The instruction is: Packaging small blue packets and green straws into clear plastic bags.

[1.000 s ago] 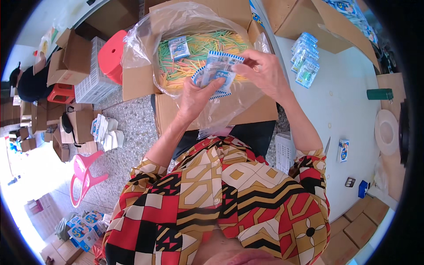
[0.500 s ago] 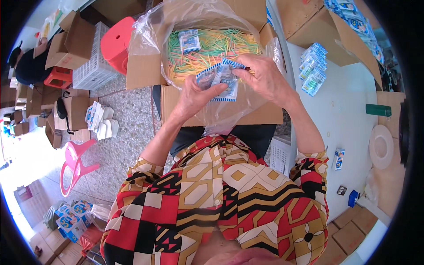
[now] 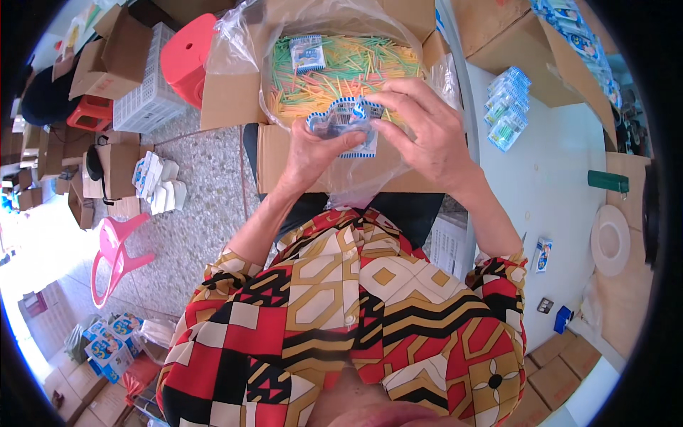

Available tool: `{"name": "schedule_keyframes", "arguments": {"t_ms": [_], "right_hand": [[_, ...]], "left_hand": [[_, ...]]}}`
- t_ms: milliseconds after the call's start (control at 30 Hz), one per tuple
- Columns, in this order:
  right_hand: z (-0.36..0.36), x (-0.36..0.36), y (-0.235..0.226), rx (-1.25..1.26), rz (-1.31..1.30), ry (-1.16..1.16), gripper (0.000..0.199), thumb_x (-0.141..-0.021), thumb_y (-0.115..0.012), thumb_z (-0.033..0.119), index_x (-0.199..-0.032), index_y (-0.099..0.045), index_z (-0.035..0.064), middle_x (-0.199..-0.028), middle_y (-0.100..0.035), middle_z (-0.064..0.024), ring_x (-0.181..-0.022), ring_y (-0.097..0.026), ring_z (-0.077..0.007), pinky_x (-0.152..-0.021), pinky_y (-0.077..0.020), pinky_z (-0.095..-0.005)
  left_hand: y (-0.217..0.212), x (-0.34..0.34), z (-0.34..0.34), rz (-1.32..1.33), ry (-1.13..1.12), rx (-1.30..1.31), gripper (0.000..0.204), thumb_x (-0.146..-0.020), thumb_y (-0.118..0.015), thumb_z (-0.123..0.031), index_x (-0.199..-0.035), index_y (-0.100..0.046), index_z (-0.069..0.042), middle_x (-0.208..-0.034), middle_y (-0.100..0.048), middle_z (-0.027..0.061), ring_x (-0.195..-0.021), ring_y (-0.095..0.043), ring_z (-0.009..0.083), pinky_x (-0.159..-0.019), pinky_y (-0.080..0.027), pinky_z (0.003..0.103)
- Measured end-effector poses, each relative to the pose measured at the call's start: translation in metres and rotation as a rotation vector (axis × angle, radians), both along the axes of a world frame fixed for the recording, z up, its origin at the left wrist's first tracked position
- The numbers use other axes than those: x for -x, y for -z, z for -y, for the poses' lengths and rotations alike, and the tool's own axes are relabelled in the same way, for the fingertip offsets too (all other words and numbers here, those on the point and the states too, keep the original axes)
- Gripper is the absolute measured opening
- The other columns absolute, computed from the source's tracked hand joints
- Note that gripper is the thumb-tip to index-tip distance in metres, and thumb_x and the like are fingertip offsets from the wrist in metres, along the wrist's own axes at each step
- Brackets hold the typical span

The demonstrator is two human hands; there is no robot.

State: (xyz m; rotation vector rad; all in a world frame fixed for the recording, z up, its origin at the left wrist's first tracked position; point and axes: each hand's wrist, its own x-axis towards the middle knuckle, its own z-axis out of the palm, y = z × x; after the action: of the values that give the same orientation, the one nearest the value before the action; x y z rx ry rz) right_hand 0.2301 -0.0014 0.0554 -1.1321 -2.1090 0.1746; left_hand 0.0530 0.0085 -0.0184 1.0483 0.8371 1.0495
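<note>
Both my hands hold a small clear packet with a blue and white edge over an open cardboard box. My left hand grips its lower left side. My right hand covers its right side, fingers bent over the top. The box is lined with a clear plastic bag and is full of thin green, yellow and orange sticks. One more small packet lies on the sticks at the back.
A white table at my right carries a pile of filled packets, a green object, a white tape roll and small boxes. Red stools, a white crate, cardboard boxes and a pink chair stand on the speckled floor at my left.
The packet has stayed between both hands over the box. My right fingers have shifted over its top edge, and my head has moved closer to the box.
</note>
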Motion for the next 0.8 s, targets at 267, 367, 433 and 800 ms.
{"name": "schedule_keyframes", "arguments": {"t_ms": [267, 367, 433, 800], "right_hand": [[0.003, 0.0, 0.009, -0.146, 0.107, 0.031, 0.038, -0.061, -0.072, 0.001, -0.097, -0.063, 0.0072, -0.096, -0.056, -0.0056, -0.085, -0.059, -0.0226, -0.071, -0.0501, -0.0314], [0.007, 0.001, 0.009, -0.138, 0.073, -0.043, 0.036, -0.061, -0.071, 0.001, -0.095, -0.062, 0.0062, -0.094, -0.056, -0.0055, -0.083, -0.059, -0.0215, -0.068, -0.0498, -0.0309], [0.008, 0.002, 0.009, -0.079, 0.094, -0.095, 0.029, -0.062, -0.07, 0.001, -0.09, -0.062, 0.0054, -0.093, -0.057, -0.0059, -0.079, -0.06, -0.0201, -0.065, -0.0496, -0.0298], [0.039, -0.012, 0.021, 0.083, 0.096, -0.213, 0.018, -0.067, -0.068, 0.001, -0.082, -0.059, 0.0037, -0.088, -0.061, -0.0062, -0.069, -0.062, -0.0204, -0.058, -0.0496, -0.0295]], "left_hand": [[0.0, 0.002, 0.009, 0.018, -0.001, 0.02, 0.027, -0.071, -0.072, -0.001, -0.096, -0.063, 0.0, -0.086, -0.065, 0.0032, -0.075, -0.059, 0.0073, -0.069, -0.051, 0.024], [0.005, 0.004, 0.012, 0.001, 0.025, 0.06, 0.028, -0.07, -0.072, -0.001, -0.097, -0.063, 0.0, -0.087, -0.065, 0.0028, -0.076, -0.059, 0.0072, -0.07, -0.05, 0.024], [0.006, 0.005, 0.014, -0.117, 0.038, -0.019, 0.027, -0.07, -0.073, -0.003, -0.095, -0.063, 0.001, -0.084, -0.065, 0.002, -0.075, -0.058, 0.0065, -0.069, -0.05, 0.024], [0.01, 0.014, 0.036, -0.273, 0.089, 0.061, 0.015, -0.071, -0.071, -0.004, -0.084, -0.065, 0.001, -0.071, -0.063, 0.0003, -0.064, -0.052, 0.0036, -0.057, -0.046, 0.022]]}}
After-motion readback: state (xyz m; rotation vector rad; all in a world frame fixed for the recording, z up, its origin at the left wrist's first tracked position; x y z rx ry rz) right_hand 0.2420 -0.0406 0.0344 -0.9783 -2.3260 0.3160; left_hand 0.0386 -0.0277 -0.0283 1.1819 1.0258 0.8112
